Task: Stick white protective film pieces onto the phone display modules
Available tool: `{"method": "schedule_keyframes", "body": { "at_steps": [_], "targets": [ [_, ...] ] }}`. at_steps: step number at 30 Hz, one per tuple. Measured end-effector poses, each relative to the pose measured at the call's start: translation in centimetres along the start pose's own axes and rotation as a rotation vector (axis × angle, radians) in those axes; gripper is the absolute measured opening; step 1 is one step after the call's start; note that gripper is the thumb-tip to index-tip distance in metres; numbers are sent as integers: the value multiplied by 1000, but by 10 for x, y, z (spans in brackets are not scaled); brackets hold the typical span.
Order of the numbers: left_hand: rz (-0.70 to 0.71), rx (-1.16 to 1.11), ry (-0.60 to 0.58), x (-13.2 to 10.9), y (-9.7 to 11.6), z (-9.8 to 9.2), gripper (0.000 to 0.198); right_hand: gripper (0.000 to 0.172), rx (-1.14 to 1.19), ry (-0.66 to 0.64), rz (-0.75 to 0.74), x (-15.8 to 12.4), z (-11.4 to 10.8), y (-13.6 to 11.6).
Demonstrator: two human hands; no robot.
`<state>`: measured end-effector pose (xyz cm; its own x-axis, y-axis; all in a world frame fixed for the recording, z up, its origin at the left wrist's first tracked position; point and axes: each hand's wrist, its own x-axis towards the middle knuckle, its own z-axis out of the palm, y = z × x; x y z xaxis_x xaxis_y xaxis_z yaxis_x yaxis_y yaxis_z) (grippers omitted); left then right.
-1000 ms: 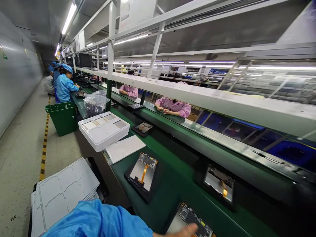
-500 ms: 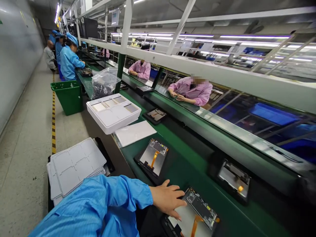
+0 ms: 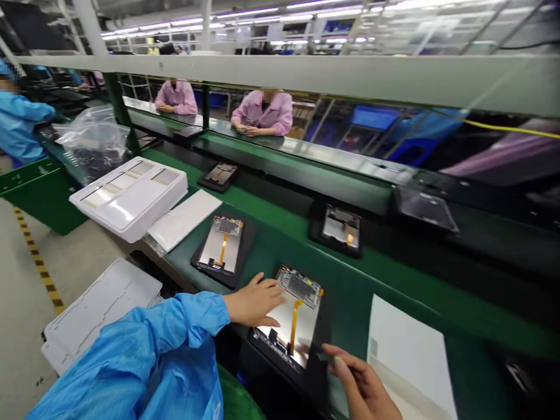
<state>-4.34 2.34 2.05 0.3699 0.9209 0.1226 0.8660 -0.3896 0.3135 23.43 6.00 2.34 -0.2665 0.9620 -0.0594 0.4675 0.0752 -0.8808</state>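
Observation:
An opened tablet (image 3: 284, 318) lies on a black pad in front of me, its inside facing up, with a dark circuit board along the top and an orange ribbon cable down the middle. My left hand (image 3: 256, 300) rests over its left edge, palm down and fingers spread. Close to the tablet's lower right corner is my right hand (image 3: 363, 382), its thumb and index finger pinched together. A small dark thing shows at those fingertips, too unclear to name. A second opened tablet (image 3: 221, 245) lies on another black pad to the left.
Beyond the green bench, more opened tablets (image 3: 341, 227) sit on the dark conveyor belt (image 3: 280, 201). White paper (image 3: 409, 344) lies at right. To the left are stacked white trays (image 3: 131, 195), a white packet (image 3: 186, 219), tray sheets (image 3: 105, 309) and a green bin (image 3: 52, 198). Co-workers sit opposite.
My view has swung to the right, bringing the white paper and my right hand into sight. My left hand still lies spread at the same tablet.

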Motion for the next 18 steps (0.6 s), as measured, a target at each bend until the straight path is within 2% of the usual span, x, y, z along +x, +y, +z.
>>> {"method": "schedule_keyframes", "body": {
  "at_steps": [5, 8, 12, 18],
  "targets": [
    [-1, -11, 45, 10, 9, -6, 35, 38, 163, 17, -78, -12, -8, -8],
    [-6, -52, 121, 15, -1, -2, 36, 33, 229, 28, -95, -11, -10, -7],
    [5, -53, 158, 22, -14, 3, 36, 27, 207, 2, -86, -6, -7, -7],
    [3, -36, 179, 31, -7, 2, 27, 16, 149, -106, -118, 18, 7, -21]
  ]
}}
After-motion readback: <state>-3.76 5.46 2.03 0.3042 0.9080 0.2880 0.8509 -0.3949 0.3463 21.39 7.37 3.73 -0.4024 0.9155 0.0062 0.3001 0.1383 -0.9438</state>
